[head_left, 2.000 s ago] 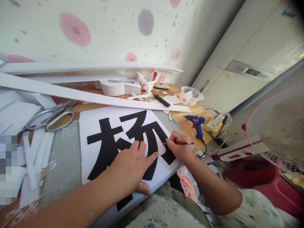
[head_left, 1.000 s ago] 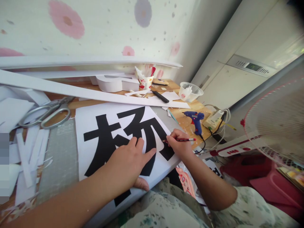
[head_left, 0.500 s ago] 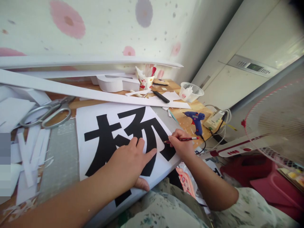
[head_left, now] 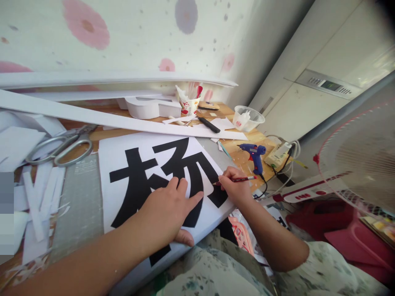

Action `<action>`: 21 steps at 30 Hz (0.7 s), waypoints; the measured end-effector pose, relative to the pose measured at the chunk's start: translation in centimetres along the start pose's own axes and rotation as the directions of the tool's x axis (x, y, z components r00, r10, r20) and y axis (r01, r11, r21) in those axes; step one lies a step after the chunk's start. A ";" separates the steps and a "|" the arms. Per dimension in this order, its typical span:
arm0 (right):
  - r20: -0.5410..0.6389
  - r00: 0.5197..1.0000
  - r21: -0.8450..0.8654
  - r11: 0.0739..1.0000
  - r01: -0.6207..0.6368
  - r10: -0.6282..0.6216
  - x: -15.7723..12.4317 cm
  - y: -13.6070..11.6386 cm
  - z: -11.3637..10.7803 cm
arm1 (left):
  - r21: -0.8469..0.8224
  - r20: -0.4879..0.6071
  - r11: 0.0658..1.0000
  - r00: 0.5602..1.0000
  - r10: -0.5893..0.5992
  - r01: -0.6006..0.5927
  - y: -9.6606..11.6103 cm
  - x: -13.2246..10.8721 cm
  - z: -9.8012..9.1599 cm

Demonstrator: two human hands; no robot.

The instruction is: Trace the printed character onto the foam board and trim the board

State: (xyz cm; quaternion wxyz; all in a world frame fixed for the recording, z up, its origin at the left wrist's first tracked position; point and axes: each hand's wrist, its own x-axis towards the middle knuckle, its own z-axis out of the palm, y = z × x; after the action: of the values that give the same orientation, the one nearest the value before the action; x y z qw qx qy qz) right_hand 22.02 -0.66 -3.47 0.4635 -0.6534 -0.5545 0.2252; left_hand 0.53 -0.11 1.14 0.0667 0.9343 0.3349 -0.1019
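A white paper sheet point(head_left: 108, 154) with a large black Chinese character point(head_left: 135, 164) lies over a grey cutting mat point(head_left: 78, 205) on the table. My left hand point(head_left: 168, 209) rests on the sheet with its fingers spread, covering the lower middle of the character. My right hand point(head_left: 236, 187) is closed around a dark red pencil point(head_left: 243, 179). The pencil's tip meets the sheet at the character's right-hand stroke, and its back end points right. Part of the sheet hangs over the table's near edge.
Big scissors point(head_left: 66, 146) and paper strips point(head_left: 40, 201) lie at the left. A long white strip point(head_left: 123, 119) crosses behind the sheet, with a black-handled cutter point(head_left: 209, 124) on it. A blue glue gun point(head_left: 254, 154) stands right, near a plastic tub point(head_left: 256, 119) and a fan point(head_left: 364, 156).
Almost nothing differs. The view has shifted very slightly; both hands stay in place on the sheet, with the pencil at the same stroke.
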 end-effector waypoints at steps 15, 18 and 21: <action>0.031 1.000 0.096 0.995 -0.001 -0.002 -0.1 0.4 -0.1 | 0.013 -0.032 1.000 0.999 0.017 -0.017 -0.1 0.0 0.3; 0.020 1.000 0.053 0.998 0.019 -0.021 -0.1 0.3 0.0 | 0.016 -0.052 0.999 0.998 0.031 -0.030 -0.1 -0.1 0.4; 0.046 0.999 0.055 0.998 0.019 -0.021 -0.1 0.4 -0.1 | 0.019 -0.055 0.999 0.998 0.030 -0.029 -0.2 0.0 0.5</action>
State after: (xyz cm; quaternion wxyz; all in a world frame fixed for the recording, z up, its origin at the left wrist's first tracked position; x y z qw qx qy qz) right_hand 22.23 -0.79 -3.81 0.4702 -0.6297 -0.5653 0.2507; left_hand 0.32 -0.07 0.63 0.0507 0.9422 0.3218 -0.0781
